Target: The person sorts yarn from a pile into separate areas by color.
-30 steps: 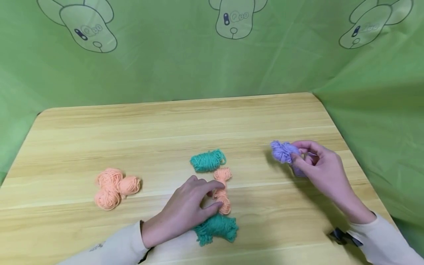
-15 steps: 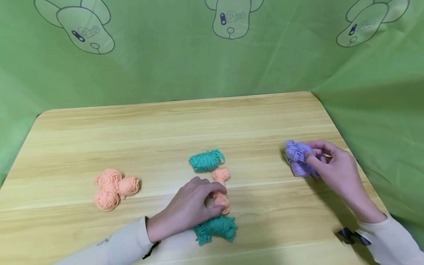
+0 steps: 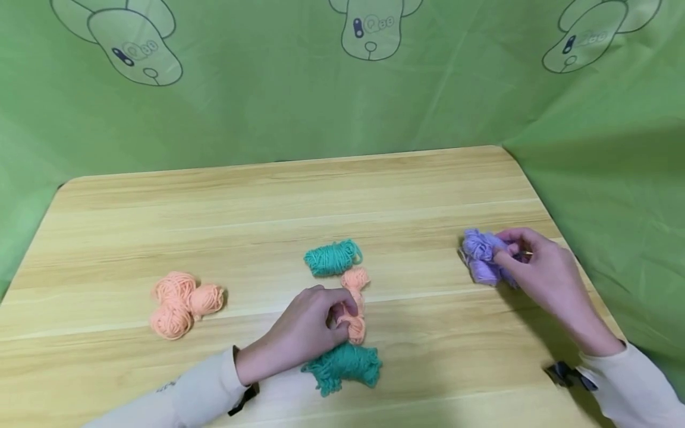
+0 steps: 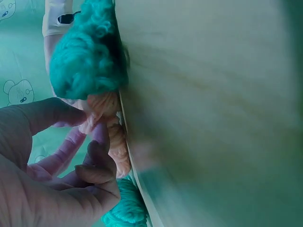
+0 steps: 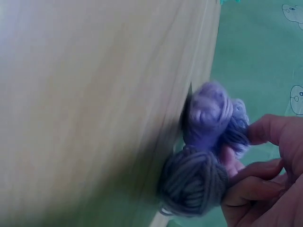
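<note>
Beside a short row of peach yarn balls (image 3: 355,277), my left hand (image 3: 299,330) pinches the nearest peach yarn ball (image 3: 355,330) between thumb and fingers. One teal yarn bundle (image 3: 333,258) lies beyond the row. Another teal yarn bundle (image 3: 353,364) lies at its near end, partly behind my left hand. At the right, my right hand (image 3: 546,276) pinches a purple yarn ball (image 3: 478,245) on top of a purple cluster. In the right wrist view, a lilac ball (image 5: 208,109) and a greyish-purple ball (image 5: 194,182) sit against the table below those fingers.
Three peach yarn balls (image 3: 173,315) huddle together on the left of the wooden table (image 3: 257,214). A green curtain (image 3: 267,107) with printed cartoon heads hangs behind and along the right side. The table's right edge runs close to my right hand.
My right hand moved right with the purple yarn ball, over the other purple balls, then stayed there. My left hand's thumb and fingers drew slightly left at the peach yarn.
</note>
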Available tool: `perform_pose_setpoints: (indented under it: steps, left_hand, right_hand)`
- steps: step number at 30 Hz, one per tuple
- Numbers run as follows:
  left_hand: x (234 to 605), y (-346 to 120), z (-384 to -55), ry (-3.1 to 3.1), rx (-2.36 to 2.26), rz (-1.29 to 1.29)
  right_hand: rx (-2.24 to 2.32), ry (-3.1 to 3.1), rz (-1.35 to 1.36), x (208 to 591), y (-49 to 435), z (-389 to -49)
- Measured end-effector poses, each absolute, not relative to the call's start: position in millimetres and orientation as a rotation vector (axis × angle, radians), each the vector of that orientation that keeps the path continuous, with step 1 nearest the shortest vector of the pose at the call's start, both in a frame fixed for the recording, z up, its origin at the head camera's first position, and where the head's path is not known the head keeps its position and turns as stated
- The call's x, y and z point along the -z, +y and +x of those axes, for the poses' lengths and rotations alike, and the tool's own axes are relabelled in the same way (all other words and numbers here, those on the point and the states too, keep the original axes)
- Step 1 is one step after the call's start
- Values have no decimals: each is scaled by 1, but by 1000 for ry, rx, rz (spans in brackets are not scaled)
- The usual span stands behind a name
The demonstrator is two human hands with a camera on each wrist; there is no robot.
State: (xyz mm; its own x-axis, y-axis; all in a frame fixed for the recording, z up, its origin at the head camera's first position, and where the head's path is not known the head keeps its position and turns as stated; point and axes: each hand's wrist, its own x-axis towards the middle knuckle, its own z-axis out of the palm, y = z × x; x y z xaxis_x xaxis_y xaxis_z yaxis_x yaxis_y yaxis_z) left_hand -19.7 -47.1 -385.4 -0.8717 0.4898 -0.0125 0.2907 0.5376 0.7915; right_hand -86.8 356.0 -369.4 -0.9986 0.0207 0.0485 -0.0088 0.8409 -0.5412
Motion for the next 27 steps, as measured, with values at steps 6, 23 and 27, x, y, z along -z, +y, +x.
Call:
perform_pose_setpoints:
  steps: [6, 23, 27]
  left_hand:
    - [384, -47, -21, 2522, -1276, 622]
    - [382, -45, -24, 2498, -1407, 621]
    - [383, -46, -22, 2495, -1449, 615]
  right_hand:
    - [-746, -3009, 33, 366, 357, -88]
    - [-713, -3028, 81, 359, 361, -92]
    - [-720, -3058, 81, 363, 360, -90]
